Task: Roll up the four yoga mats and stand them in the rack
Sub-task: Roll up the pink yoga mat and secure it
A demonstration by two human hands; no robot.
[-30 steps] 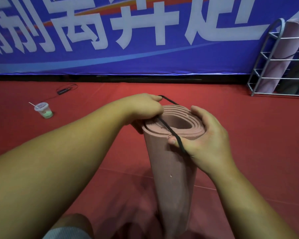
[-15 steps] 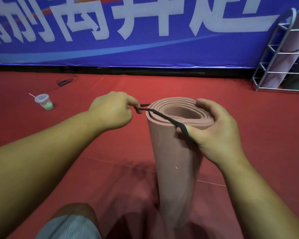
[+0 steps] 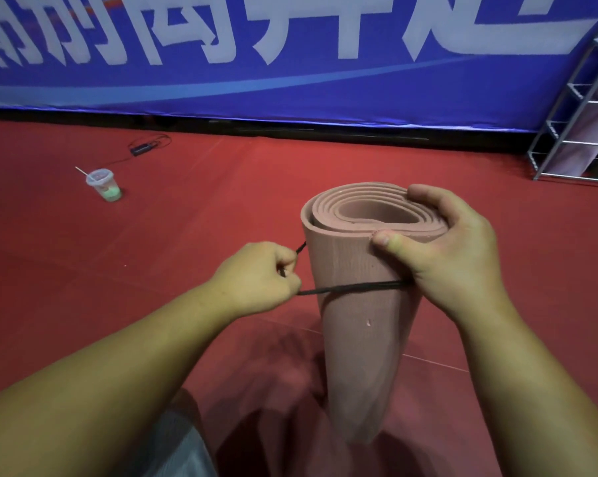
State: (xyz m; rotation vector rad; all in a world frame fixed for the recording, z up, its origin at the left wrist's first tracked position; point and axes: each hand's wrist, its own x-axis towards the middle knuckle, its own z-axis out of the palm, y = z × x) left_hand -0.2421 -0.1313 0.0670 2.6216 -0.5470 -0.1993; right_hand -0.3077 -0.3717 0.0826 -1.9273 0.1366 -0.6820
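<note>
A rolled pink yoga mat [image 3: 359, 339] stands upright on the red floor in front of me. My right hand [image 3: 452, 249] grips its top edge, thumb on the near side and fingers over the rim. A black elastic band [image 3: 352, 288] runs around the roll a little below the top. My left hand [image 3: 259, 280] pinches the band at the roll's left side and holds it stretched away from the mat. The metal rack [image 3: 573, 108] stands at the far right against the banner, with a pale rolled mat [image 3: 580, 146] leaning inside it.
A plastic cup [image 3: 103, 185] with green contents and a stick sits on the floor at the left. Behind it lies a small black device with a cable [image 3: 146, 146]. A blue banner [image 3: 290, 63] lines the back wall. My knee [image 3: 177, 438] shows at the bottom.
The black band has come down from across the mat's top opening to around the roll's side. My left hand moved down and left with it; my right thumb moved off the band onto the mat.
</note>
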